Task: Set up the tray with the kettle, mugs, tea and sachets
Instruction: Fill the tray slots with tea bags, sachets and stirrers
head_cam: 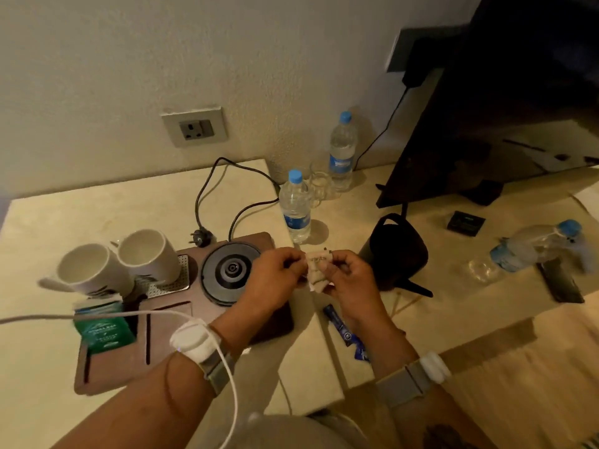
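A brown tray lies on the counter at the left. Two white mugs stand on its perforated back-left corner, and green tea packets sit in its left slot. The round grey kettle base is on the tray, without the kettle. The black kettle stands on the counter to the right of the tray. My left hand and my right hand together pinch small pale sachets above the tray's right edge. A blue sachet lies on the counter under my right wrist.
Two upright water bottles and small glasses stand behind the tray. A third bottle lies on its side at right, near a dark phone. A television fills the back right. The kettle base's cord lies unplugged below a wall socket.
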Demonstrator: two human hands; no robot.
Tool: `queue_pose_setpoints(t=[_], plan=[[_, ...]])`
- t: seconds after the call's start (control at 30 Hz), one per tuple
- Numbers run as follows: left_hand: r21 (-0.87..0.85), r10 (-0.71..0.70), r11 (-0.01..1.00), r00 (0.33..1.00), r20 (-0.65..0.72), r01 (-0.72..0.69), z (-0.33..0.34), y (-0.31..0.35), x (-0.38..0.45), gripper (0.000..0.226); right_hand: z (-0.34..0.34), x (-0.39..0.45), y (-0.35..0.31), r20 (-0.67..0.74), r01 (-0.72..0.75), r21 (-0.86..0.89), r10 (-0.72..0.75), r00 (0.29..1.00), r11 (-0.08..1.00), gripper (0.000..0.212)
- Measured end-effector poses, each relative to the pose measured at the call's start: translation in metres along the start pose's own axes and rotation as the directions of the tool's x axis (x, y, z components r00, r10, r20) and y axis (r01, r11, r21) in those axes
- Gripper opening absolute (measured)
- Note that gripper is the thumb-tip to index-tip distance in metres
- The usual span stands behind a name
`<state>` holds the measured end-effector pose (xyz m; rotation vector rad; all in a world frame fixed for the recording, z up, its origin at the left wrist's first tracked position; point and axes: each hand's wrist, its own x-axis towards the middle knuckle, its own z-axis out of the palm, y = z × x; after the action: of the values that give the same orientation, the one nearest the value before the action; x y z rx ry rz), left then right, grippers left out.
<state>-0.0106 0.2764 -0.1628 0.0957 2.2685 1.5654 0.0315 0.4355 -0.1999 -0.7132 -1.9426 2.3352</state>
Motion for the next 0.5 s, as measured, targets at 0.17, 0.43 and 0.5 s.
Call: queue_pose_setpoints(t=[0.17,0.43,0.5], plan=[[-0.445,-0.113,0.879,0.982,0.150,0.169,-0.035,-0.008,-0.054,0.033,0.056,-0.022,0.000,0.043,-0.113,0.204,0.107,0.993,0.972,0.028],[-0.267,-0.117,0.960,0.986,-0.116,0.082,-0.091,-0.074,-0.117,0.034,0.142,-0.086,0.041,0.349,0.159,-0.234,-0.070,0.934,0.959,0.033],[-0.191,-0.123,0.978,0.974,-0.193,0.085,-0.107,-0.091,-0.131,0.033,0.155,-0.096,0.051,0.403,0.187,-0.290,-0.057,0.913,0.939,0.030]])
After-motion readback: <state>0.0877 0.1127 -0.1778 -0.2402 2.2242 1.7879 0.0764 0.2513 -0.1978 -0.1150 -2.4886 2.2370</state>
